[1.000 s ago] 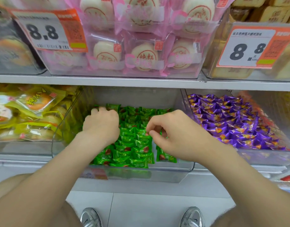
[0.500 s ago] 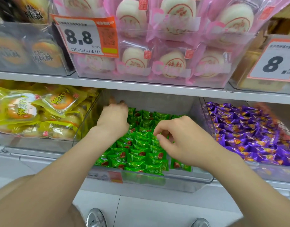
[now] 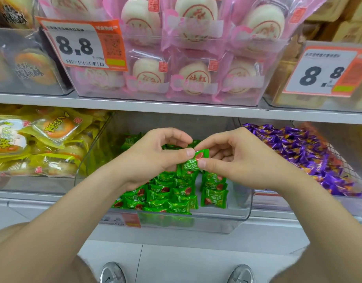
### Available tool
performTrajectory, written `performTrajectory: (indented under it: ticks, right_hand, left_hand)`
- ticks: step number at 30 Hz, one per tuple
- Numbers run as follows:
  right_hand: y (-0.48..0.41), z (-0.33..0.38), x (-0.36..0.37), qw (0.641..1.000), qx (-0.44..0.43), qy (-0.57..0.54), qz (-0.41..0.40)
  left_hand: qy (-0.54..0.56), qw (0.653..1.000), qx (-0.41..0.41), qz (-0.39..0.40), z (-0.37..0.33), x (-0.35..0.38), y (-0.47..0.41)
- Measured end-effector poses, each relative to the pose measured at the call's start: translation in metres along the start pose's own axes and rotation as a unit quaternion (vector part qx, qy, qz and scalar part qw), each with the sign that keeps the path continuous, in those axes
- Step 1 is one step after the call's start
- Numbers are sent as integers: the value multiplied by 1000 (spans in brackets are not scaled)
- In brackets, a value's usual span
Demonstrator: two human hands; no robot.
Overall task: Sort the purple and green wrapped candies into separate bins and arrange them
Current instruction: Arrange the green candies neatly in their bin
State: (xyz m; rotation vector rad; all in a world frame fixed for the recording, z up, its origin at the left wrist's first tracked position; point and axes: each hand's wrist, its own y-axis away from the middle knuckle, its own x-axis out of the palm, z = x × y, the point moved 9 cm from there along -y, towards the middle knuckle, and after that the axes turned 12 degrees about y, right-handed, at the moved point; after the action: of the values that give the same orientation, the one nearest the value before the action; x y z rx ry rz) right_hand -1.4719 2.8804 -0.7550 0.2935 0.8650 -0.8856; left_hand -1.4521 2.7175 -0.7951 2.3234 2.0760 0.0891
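Note:
A clear plastic bin [image 3: 240,213] on the lower shelf holds several green wrapped candies [image 3: 172,196] laid in rows. Above the rows, my left hand [image 3: 153,158] and my right hand [image 3: 241,158] meet and both pinch one green candy [image 3: 191,163] between thumb and fingers. The candy is lifted off the pile and tilted. To the right, a second clear bin [image 3: 357,152] is heaped with purple wrapped candies [image 3: 310,154]. My hands hide the middle of the green pile.
A bin of yellow-wrapped pastries [image 3: 43,144] stands to the left. The upper shelf [image 3: 176,108] overhangs closely, carrying pink-wrapped buns [image 3: 186,74] and price tags [image 3: 84,45]. The floor and my shoes [image 3: 112,272] show below.
My left hand came back from the rear of the green bin to the middle. Both hands rose and now pinch one green candy together. The camera moved closer.

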Motion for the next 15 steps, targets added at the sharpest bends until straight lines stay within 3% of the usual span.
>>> performTrajectory:
  ticks: [5,8,12,15]
  right_hand:
    - [11,-14,-12,998,47,32,-8]
    - [19,-15,-11,997,31,72,18]
    - [22,-18,-31,987,10,144,-77]
    - [24,-25,-40,981,32,159,-107]
  left_hand:
    - [-87,995,30,49,-9,25,3]
    - [-187,979,23,82,-4,38,2]
    - [-386,917,41,96,13,58,-3]
    - [-443,884,73,128,24,79,-9]
